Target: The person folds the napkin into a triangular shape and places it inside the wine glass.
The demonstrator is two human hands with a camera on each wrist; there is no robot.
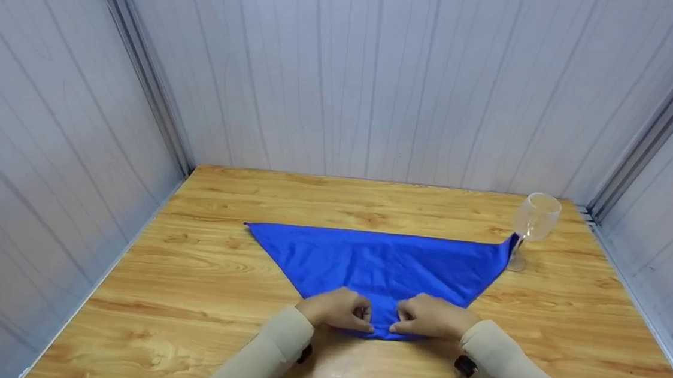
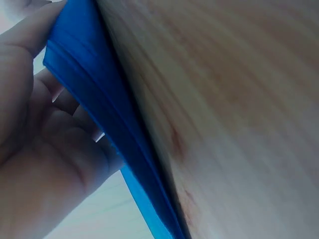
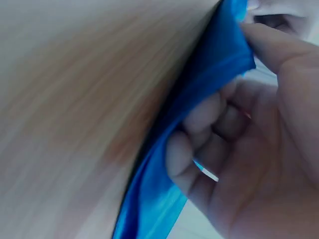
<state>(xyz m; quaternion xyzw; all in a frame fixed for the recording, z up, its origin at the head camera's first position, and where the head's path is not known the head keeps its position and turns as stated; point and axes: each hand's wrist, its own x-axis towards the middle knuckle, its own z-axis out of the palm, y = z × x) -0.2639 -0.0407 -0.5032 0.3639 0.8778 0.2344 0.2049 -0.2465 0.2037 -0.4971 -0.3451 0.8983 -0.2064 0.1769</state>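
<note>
Both hands, the left hand (image 1: 339, 309) and the right hand (image 1: 436, 317), pinch the near edge of a glossy blue fabric cloth (image 1: 378, 267) in the head view. It lies on the wood-grain bench (image 1: 182, 321), its far right corner turned up at the clear stemmed glass (image 1: 538, 216); pulling gently seems wise there. In the left wrist view, thumb and fingers sandwich the folded edge; even tension should limit creases. In the right wrist view, the grip mirrors it; level hands should fold straight.
</note>
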